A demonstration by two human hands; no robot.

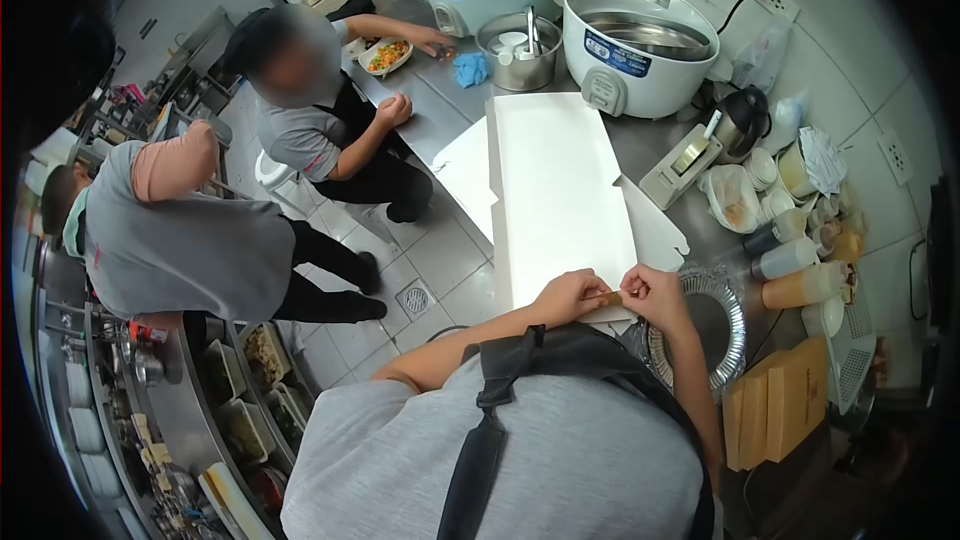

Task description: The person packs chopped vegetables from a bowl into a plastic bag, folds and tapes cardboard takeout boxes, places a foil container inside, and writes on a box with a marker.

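A long white cardboard box [560, 190], unfolded with its flaps out, lies on the steel table in front of me. At its near end my left hand [570, 295] is closed, the fingertips pinched on a small brown strip [612, 298] that looks like tape. My right hand [655, 295] pinches the same strip from the other side, close to the left. Both hands are over the box's near edge. Right beside my right forearm is a round foil tray [738, 340], partly covered by the arm.
Brown cardboard boxes [775, 405] stand at the right, near sauce bottles [800, 285]. A white rice cooker [640, 50], a steel pot [520, 50] and a scale [680, 168] are farther back. Two people [330, 130] stand to the left, one reaching near a food bowl [386, 56].
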